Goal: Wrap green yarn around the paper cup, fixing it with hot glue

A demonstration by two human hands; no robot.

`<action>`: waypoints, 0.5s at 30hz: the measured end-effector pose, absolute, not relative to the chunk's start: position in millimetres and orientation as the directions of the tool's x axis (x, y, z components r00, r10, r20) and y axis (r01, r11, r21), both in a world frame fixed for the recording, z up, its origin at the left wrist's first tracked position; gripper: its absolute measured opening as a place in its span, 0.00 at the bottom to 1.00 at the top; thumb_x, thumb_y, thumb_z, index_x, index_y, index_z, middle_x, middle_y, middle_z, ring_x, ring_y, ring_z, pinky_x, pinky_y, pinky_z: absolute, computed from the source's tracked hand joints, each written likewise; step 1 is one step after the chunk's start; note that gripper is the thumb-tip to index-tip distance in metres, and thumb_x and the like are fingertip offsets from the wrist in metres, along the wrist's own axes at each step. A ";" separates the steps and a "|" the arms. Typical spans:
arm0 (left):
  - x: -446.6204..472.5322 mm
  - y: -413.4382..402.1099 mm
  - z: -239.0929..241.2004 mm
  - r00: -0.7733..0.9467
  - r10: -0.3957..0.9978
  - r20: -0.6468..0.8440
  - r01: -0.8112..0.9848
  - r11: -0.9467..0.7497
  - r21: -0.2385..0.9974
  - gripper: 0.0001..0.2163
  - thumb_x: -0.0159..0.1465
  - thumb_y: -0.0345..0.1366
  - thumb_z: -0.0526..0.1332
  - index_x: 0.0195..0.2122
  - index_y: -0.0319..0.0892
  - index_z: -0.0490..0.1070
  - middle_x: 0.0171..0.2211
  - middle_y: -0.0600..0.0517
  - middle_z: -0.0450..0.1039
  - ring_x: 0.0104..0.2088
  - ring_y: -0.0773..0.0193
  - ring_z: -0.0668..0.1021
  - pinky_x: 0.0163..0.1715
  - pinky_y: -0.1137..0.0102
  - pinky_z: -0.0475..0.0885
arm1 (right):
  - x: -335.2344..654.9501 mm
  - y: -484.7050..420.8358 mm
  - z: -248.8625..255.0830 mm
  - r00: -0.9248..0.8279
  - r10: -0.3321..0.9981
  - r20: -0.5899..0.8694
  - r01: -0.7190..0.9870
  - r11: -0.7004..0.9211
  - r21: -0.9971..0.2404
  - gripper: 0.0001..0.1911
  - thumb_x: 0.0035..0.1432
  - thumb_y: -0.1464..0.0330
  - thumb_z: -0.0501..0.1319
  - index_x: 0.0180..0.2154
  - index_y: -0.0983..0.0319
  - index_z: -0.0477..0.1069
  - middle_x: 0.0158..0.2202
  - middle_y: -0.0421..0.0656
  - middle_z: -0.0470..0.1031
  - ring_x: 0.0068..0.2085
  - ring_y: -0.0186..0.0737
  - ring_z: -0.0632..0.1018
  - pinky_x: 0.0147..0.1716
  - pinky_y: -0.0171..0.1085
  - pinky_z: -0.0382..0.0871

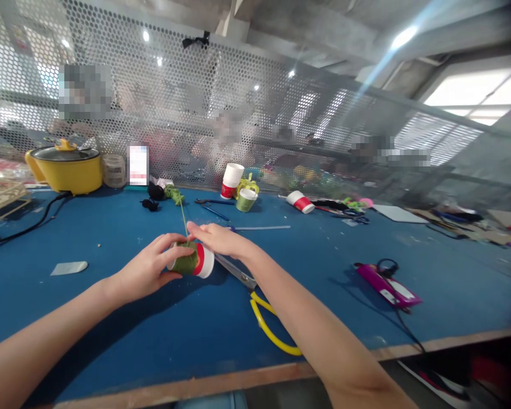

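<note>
A paper cup (206, 261) lies on its side in my left hand (153, 262), its red-and-white end pointing right. Green yarn (186, 262) is wound around the other end, under my left fingers. From the cup a taut strand runs up and away to a small heap of green yarn (174, 193). My right hand (217, 237) is at the far upper side of the cup, its fingertips closed at the strand; some of its fingers are hidden. Scissors (238, 272) with yellow handles lie partly beneath my right forearm.
Behind are a yellow electric pot (72, 173), a jar (114, 170), a lit phone (138, 165), pliers (215, 209), upright cups (231, 179) and a tipped cup (300, 201). A purple box (387, 287) with a cable lies right. A perforated metal screen (162, 85) borders the table.
</note>
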State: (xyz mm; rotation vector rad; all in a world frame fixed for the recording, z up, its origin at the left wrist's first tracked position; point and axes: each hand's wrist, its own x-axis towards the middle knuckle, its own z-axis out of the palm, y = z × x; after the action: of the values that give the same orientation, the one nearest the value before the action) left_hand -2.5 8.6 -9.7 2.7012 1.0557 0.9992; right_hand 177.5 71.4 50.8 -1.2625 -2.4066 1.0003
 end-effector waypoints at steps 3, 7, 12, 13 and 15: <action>-2.4 8.4 -10.4 0.574 0.618 0.538 0.581 -0.770 0.265 0.20 0.57 0.26 0.59 0.50 0.45 0.59 0.50 0.44 0.59 0.50 0.52 0.66 0.47 0.56 0.68 | 166.4 70.9 52.2 -0.601 0.792 -0.105 0.574 0.337 -0.746 0.18 0.54 0.58 0.54 0.27 0.66 0.72 0.19 0.37 0.66 0.22 0.29 0.64 0.23 0.31 0.57; -1.5 6.9 -6.9 0.557 0.666 0.497 0.576 -0.740 0.347 0.22 0.58 0.29 0.59 0.52 0.47 0.57 0.50 0.45 0.60 0.49 0.53 0.67 0.47 0.58 0.68 | 168.5 71.8 49.3 -0.489 0.870 0.060 0.500 0.337 -0.798 0.10 0.50 0.64 0.58 0.26 0.66 0.70 0.20 0.36 0.65 0.21 0.27 0.61 0.22 0.30 0.55; -0.7 7.0 -3.9 0.436 0.779 0.451 0.527 -0.627 0.574 0.25 0.56 0.37 0.62 0.53 0.44 0.55 0.46 0.46 0.63 0.46 0.56 0.70 0.44 0.60 0.70 | 181.9 72.2 51.9 -0.400 0.879 0.259 0.381 0.417 -0.825 0.12 0.51 0.62 0.57 0.25 0.65 0.68 0.24 0.39 0.70 0.25 0.30 0.66 0.28 0.33 0.60; -0.8 7.3 -4.1 0.430 0.792 0.432 0.514 -0.609 0.605 0.24 0.55 0.38 0.62 0.52 0.43 0.57 0.45 0.46 0.63 0.44 0.57 0.71 0.43 0.61 0.71 | 183.9 72.9 51.7 -0.397 0.873 0.282 0.354 0.430 -0.831 0.12 0.52 0.62 0.57 0.25 0.64 0.67 0.24 0.40 0.70 0.25 0.31 0.67 0.29 0.33 0.60; -1.1 7.8 -4.8 0.429 0.809 0.401 0.502 -0.583 0.639 0.22 0.55 0.39 0.62 0.49 0.41 0.60 0.44 0.46 0.64 0.42 0.58 0.72 0.41 0.63 0.72 | 186.1 74.8 49.3 -0.398 0.862 0.313 0.301 0.445 -0.843 0.12 0.51 0.62 0.57 0.25 0.64 0.66 0.25 0.40 0.70 0.26 0.31 0.68 0.30 0.34 0.61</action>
State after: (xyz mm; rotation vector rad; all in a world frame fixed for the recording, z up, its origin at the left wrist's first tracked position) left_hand -1.1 7.8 -4.8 2.2611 1.1109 0.9770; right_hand 186.1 74.8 49.3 -0.9790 -1.9177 0.9125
